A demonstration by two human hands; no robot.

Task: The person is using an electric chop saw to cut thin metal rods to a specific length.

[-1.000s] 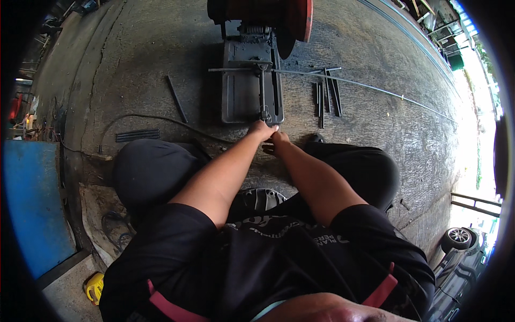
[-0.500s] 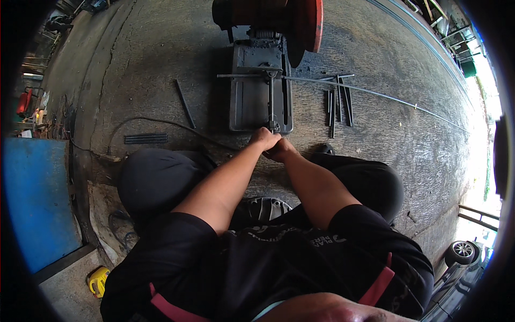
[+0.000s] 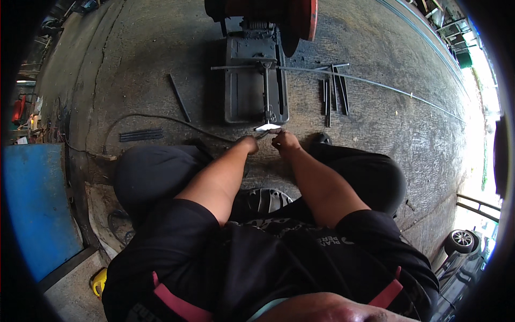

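In front of me stands a chop saw with a flat dark metal base (image 3: 236, 102) and a red-edged guard (image 3: 309, 20) above it. A long thin metal rod (image 3: 365, 78) lies crosswise in its vise, reaching far out to the right. The vise screw (image 3: 266, 91) runs toward me, and a bright white oval piece (image 3: 267, 127) shows at its near end. My right hand (image 3: 286, 140) is closed, fingers curled at the oval's edge; what they grip is hidden. Just left of and below the oval is my left hand (image 3: 248, 144), its fingers mostly hidden.
Several cut dark bars (image 3: 140, 134) lie together at left, with a single bar (image 3: 179, 98) farther off. More bars (image 3: 335, 94) lie right of the base. A cable (image 3: 155, 116) crosses the floor. A blue panel (image 3: 37, 204) and yellow tape measure (image 3: 98, 282) are at left.
My hands were together at the near end of the vise screw. They have come apart, the left drawing back leftward, and the white oval piece now shows between them and the base.
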